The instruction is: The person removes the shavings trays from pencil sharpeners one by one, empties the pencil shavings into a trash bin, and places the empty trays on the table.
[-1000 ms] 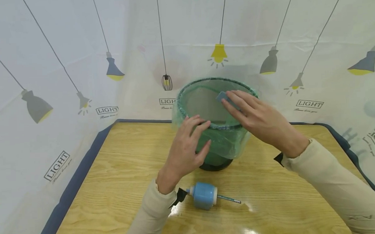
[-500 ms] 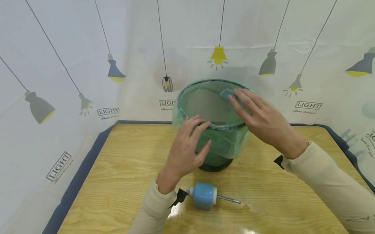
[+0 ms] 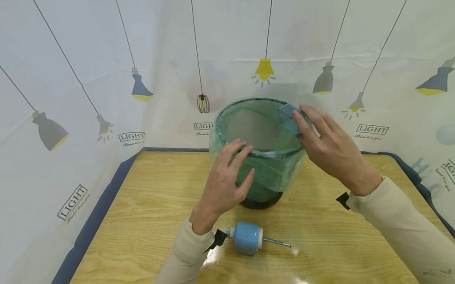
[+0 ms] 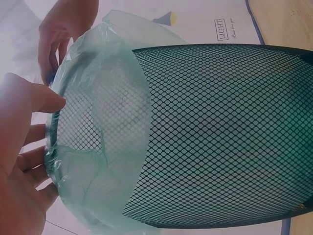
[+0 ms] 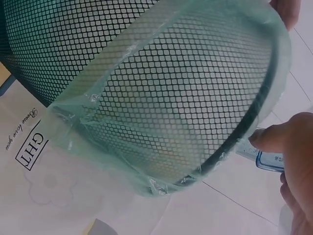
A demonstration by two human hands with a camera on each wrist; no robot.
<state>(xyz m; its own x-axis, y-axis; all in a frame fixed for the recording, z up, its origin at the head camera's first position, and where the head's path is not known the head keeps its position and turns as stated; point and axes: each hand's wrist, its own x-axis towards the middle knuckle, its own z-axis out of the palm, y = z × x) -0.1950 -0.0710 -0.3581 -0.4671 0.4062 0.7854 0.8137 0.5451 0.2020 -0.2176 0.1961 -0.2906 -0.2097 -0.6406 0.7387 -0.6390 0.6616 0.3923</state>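
Observation:
My right hand (image 3: 334, 148) holds a small translucent blue shavings box (image 3: 288, 115) between thumb and fingers, over the right side of the wastebasket's mouth. In the right wrist view a corner of the shavings box (image 5: 270, 160) shows beside the thumb, past the rim. The mesh wastebasket (image 4: 220, 132) stands upright, and a thin green bag (image 3: 271, 174) is folded over its rim. At the near left rim my left hand (image 3: 223, 184) rests its fingertips, loosely spread, with the thumb apart from them. Whether anything lies inside the basket cannot be seen.
A blue pencil sharpener (image 3: 247, 238) lies in front of the basket, a pencil (image 3: 277, 242) sticking out to its right. The wooden table (image 3: 147, 203) is bordered behind by a white cloth backdrop (image 3: 165, 85) printed with lamps.
My right hand has moved to the right with the shavings box and tilted it, so more of the box shows. The left hand stays at the rim.

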